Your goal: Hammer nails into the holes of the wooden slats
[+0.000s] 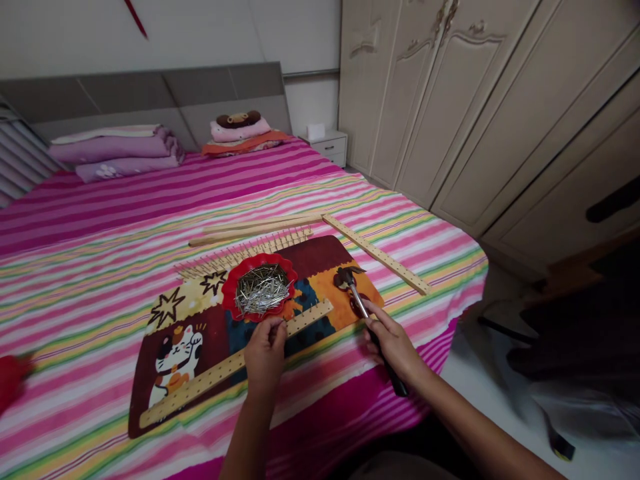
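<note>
Holds a hammer with a bright metal shaft and a black grip (359,304) in the right hand (393,341), curling the fingers closed round the upper end of the grip and stretching the thumb toward the shaft. Points the dark hammer head away from the body, over the orange part of a rectangular mat patterned in maroon, blue and orange with a white cartoon cat (320,254), well apart from the other hand. Presses thumb and forefinger of the left hand (266,350) close together at the upper surface of a long, flat, pale wooden strip dotted with rows of small dark marks (210,381), bending the remaining fingers in toward the palm. Cannot tell whether pinching a nail there, at too small a scale to judge. Has the strip lying aslant across the near side of the mat, partly hidden by the left hand, with a few thin upright metal nails (311,309) in its right end. Has near the left fingertips, just beyond the strip, a round red bowl with a scalloped rim (230,293), heaped with loose silvery nails (263,295). Has behind the bowl another pale strip bristling with upright nails (245,256), and farther right a third dotted pale strip (376,253), resting on a bedspread striped in pink, white, yellow and green (90,323)
</note>
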The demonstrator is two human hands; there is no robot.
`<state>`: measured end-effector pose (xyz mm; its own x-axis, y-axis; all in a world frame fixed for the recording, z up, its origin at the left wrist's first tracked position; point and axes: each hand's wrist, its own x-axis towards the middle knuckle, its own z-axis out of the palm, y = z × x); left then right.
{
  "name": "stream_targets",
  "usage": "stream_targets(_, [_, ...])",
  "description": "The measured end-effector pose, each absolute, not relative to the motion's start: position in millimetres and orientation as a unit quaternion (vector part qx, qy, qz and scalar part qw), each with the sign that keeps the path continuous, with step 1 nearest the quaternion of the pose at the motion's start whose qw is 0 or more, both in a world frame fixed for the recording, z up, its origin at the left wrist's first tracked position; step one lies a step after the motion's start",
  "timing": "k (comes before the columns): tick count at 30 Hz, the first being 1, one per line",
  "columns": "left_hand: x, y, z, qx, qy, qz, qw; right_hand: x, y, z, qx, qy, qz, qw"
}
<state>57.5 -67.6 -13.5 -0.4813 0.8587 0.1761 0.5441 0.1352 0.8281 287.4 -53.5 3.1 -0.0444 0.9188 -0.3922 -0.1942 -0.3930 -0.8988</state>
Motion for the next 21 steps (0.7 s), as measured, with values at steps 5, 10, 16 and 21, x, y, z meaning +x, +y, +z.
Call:
stream_targets(5, [58.7, -66.8, -19.5, 0.504, 0.724, 0.447, 0.145, 284.8, -67.4, 46.2, -0.483, -0.399, 0.685, 0.372])
stream_targets(10, [59.1, -68.1, -21.6, 0.519, 0.716, 0.45, 0.127, 271.3, -73.2, 66.2, -0.444, -0.504, 0.69, 0.269])
stream_targets(16, [59.1, -68.4, -26.1, 0.522, 0.71, 0.455, 0.127, 258.5, -72.4, 62.7, -0.426, -0.605, 0.612, 0.277])
stream_targets(21, [59.9, -68.5, -25.0, 0.519, 0.723, 0.441, 0.12, 258.2, -70.2, 62.3, -0.41, -0.643, 0.599, 0.243])
